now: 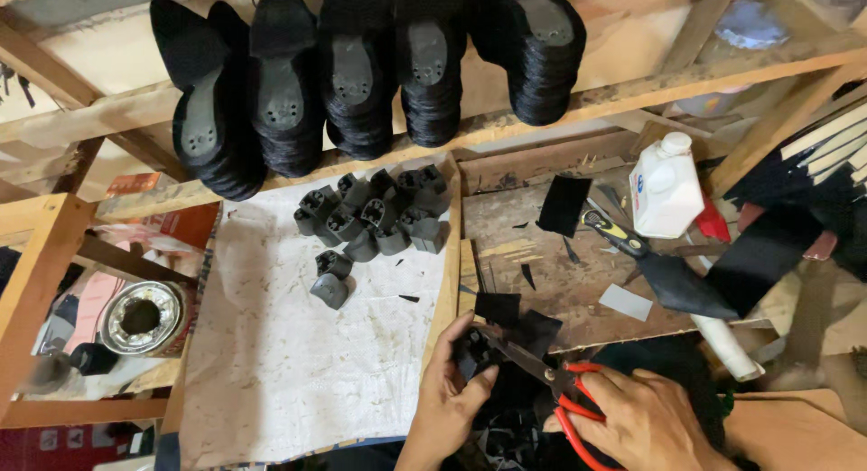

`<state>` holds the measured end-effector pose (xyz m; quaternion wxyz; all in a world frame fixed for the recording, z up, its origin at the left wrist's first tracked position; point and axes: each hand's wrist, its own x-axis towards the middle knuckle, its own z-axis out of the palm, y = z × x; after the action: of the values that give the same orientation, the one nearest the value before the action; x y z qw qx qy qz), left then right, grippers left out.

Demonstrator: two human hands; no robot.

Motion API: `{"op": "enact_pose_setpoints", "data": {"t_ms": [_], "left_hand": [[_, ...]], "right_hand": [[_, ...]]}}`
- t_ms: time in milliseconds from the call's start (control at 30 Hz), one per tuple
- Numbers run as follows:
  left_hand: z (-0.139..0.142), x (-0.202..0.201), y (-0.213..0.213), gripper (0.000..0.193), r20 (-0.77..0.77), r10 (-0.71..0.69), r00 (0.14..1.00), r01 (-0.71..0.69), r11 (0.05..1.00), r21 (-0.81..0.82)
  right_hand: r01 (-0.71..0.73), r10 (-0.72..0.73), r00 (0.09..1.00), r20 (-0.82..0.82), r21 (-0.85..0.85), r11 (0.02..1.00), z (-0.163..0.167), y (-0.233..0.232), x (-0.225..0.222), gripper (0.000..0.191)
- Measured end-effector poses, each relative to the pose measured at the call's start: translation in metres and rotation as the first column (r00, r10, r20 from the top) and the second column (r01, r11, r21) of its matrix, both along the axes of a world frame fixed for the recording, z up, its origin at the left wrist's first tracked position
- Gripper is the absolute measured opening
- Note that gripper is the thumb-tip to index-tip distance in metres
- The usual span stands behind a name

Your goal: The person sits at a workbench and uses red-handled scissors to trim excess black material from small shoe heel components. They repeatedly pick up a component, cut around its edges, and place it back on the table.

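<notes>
Right hand (646, 417) gripping red-handled scissors (542, 373), left hand (452, 390) pinching black heel piece (474, 352); looks stiff, light, best held by sides.

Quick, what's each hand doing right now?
Left hand: closed on a black heel piece.
Right hand: closed on red-handled scissors, blades at the heel piece.

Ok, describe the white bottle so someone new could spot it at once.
Start at the wooden workbench right of the paper-covered board. Near its back right edge stands the white plastic bottle, the only pale, capped container among dark scraps and a black-handled tool.
</notes>
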<state>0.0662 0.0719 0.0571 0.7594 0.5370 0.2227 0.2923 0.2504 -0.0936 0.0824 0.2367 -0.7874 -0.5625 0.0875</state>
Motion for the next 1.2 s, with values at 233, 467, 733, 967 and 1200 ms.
{"op": "enact_pose_setpoints", "data": {"t_ms": [233,467,733,967,1200], "left_hand": [[0.011,0.000,-0.002,0.075,-0.054,0.048,0.997,-0.050,0.998,-0.036],[0.018,0.013,-0.015,0.062,0.001,0.124,0.992,-0.124,0.989,0.082],[0.016,0.010,-0.030,0.060,-0.049,0.128,0.991,-0.114,0.967,0.226],[0.013,0.003,-0.033,0.059,-0.097,0.190,0.977,-0.141,0.918,0.372],[0.012,-0.002,-0.036,0.061,-0.130,0.200,0.971,-0.181,0.973,0.141]], "right_hand": [[0.127,-0.141,0.978,-0.153,-0.102,0.987,-0.007,-0.013,0.010,0.060],[0.104,-0.132,0.982,-0.134,-0.193,0.976,-0.024,-0.016,0.001,0.083],[0.083,-0.090,0.989,-0.114,-0.070,0.994,-0.012,-0.014,-0.007,0.073],[0.059,-0.068,0.996,-0.051,-0.172,0.983,-0.008,-0.016,-0.013,0.075],[0.069,-0.086,0.986,-0.145,-0.119,0.991,0.001,-0.017,-0.011,0.066]]}}
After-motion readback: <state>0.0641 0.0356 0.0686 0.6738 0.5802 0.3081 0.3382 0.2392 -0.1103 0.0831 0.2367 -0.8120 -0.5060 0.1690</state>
